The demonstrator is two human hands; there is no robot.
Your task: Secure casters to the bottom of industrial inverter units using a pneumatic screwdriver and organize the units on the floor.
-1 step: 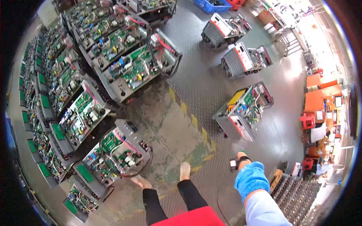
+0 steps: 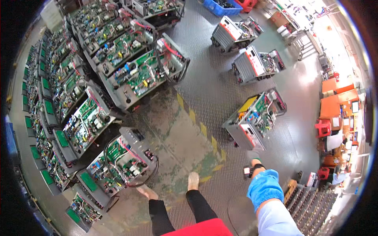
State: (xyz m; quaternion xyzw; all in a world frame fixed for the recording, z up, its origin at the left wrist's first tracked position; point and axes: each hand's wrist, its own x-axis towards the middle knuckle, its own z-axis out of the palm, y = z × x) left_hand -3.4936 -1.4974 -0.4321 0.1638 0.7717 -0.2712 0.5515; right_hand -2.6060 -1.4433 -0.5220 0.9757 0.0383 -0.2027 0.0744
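Note:
My right hand [image 2: 255,154], in a grey glove, reaches out at the near end of an open-topped electronic unit [image 2: 256,114]. It is at the lower edge of the unit's white-and-red front panel [image 2: 250,133]; whether it grips the edge or only touches it, I cannot make out. Green circuit boards, wires and a yellow sheet [image 2: 247,106] show inside the grey casing. A blue sleeve cover [image 2: 265,187] wraps my right forearm, and a dark band with a small white-faced device [image 2: 247,171] sits at the wrist. My left hand is out of view.
Rows of open units [image 2: 139,74] fill the left side. Two more units [image 2: 236,33] stand beyond mine, with a blue crate [image 2: 222,8] farther back. A dark slatted rack [image 2: 315,208] is at lower right. Orange tables [image 2: 330,108] and red stools [image 2: 323,128] line the right.
The view has shifted slightly, and my right hand and forearm appear a little farther right. The units stand as they were.

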